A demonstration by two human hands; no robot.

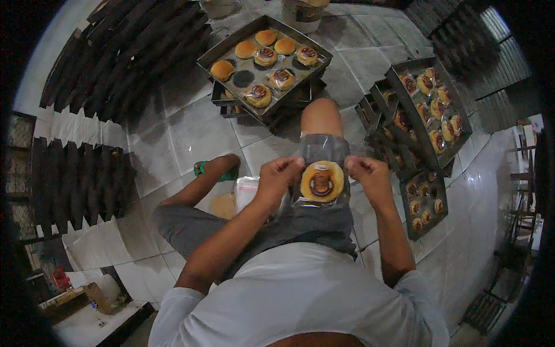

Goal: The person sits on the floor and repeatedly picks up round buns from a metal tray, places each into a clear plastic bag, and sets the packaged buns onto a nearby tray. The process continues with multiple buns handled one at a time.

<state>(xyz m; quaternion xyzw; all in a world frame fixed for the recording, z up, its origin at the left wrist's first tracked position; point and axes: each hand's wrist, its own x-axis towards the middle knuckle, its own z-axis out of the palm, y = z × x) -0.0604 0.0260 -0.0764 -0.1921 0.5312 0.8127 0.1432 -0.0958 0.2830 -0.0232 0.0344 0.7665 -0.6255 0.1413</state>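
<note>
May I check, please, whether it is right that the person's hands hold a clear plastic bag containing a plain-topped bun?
Not quite: the bun is not plain-topped; the head view shows a dark ring pattern on it. The left hand and right hand do hold the clear plastic bag.

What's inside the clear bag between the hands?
One round golden bun, with a dark round marking over its middle. The clear bag is between the left hand and right hand. The bun's underside is hidden.
</note>
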